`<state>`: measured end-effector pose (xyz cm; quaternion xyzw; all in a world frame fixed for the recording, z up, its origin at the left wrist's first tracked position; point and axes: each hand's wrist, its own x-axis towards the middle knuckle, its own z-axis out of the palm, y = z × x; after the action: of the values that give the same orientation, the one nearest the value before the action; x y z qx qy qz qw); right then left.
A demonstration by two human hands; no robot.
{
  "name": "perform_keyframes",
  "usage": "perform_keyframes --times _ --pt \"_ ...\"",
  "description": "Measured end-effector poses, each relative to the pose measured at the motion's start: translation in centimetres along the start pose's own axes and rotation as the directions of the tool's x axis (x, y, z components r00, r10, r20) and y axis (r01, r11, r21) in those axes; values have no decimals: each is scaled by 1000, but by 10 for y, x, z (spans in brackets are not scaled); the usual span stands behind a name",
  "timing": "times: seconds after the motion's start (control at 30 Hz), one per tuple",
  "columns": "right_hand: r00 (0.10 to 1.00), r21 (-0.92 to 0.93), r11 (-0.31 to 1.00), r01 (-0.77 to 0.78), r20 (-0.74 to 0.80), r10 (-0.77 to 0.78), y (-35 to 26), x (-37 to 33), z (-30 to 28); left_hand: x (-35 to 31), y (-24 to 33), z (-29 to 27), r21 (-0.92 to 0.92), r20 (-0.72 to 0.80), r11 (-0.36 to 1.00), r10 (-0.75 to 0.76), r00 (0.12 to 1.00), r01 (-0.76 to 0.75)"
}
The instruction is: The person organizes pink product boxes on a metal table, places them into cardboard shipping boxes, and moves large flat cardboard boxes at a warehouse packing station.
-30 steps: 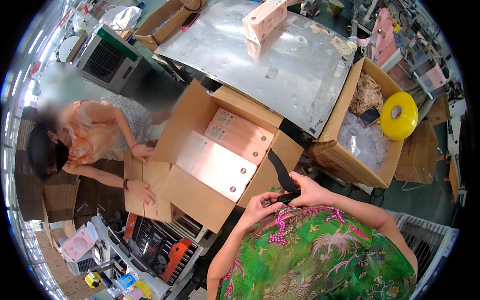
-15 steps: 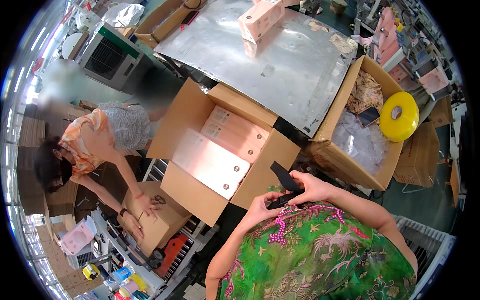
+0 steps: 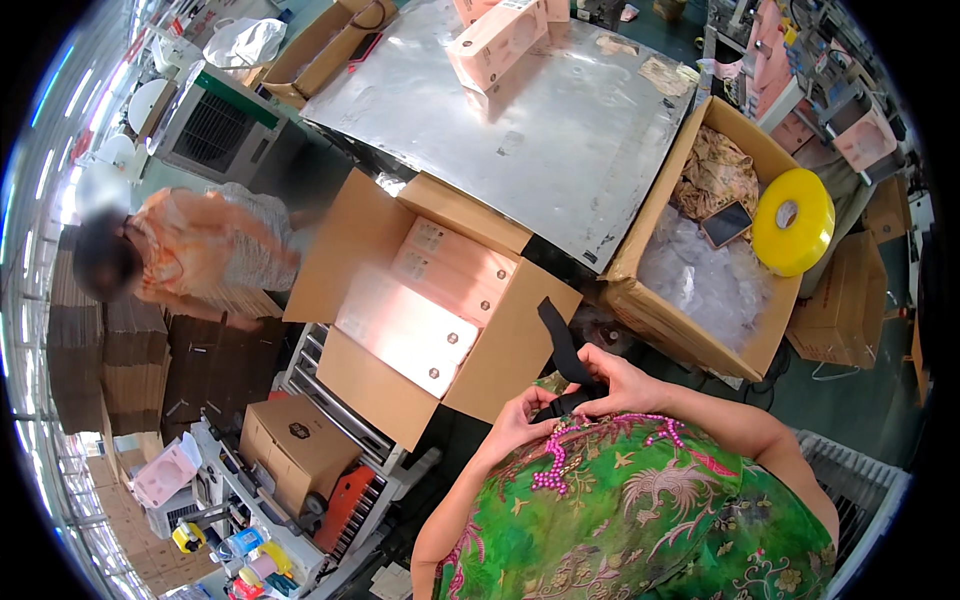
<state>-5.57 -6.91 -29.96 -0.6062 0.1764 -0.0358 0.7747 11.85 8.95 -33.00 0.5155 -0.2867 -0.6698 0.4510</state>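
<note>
Close in front of my chest, both hands grip a black strap (image 3: 561,342). My left hand (image 3: 520,420) is closed on its lower part, where a dark piece like a buckle shows between the hands. My right hand (image 3: 619,382) pinches the strap just to the right, thumb and fingers together. A free end of the strap sticks up past my fingers toward an open cardboard carton (image 3: 385,395). Inside that carton lie several pale pink boxes (image 3: 455,265), the nearest one bright with glare. Where the strap's other end runs is hidden.
A metal table (image 3: 500,140) beyond the carton bears pink boxes (image 3: 497,45). At right, another carton (image 3: 650,320) holds plastic bags, cloth, a phone and a yellow tape roll (image 3: 793,222). At left, a co-worker (image 3: 200,245) stands behind a closed carton (image 3: 297,450) on a roller conveyor.
The co-worker's hands have left the closed carton, and the co-worker stands more upright, farther back. My view has shifted slightly. Both my hands stay on the strap, whose free end stands more upright.
</note>
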Motion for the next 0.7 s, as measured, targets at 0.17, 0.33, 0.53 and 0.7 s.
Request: perform_keyframes --times 0.17,0.33,0.53,0.7 --pt "999 14 999 31 -15 -31 9 -14 -5 -2 -2 18 153 -89 986 88 992 -73" --pt "999 -83 996 31 -38 -34 6 -26 -9 -2 -13 36 151 -161 983 128 979 -104" --pt "999 -231 972 -31 0 32 -4 -34 -15 1 -15 42 106 -168 989 120 978 -103" --pt "995 -146 988 40 -84 -53 12 -38 -8 1 -6 47 32 -138 996 91 986 -87"
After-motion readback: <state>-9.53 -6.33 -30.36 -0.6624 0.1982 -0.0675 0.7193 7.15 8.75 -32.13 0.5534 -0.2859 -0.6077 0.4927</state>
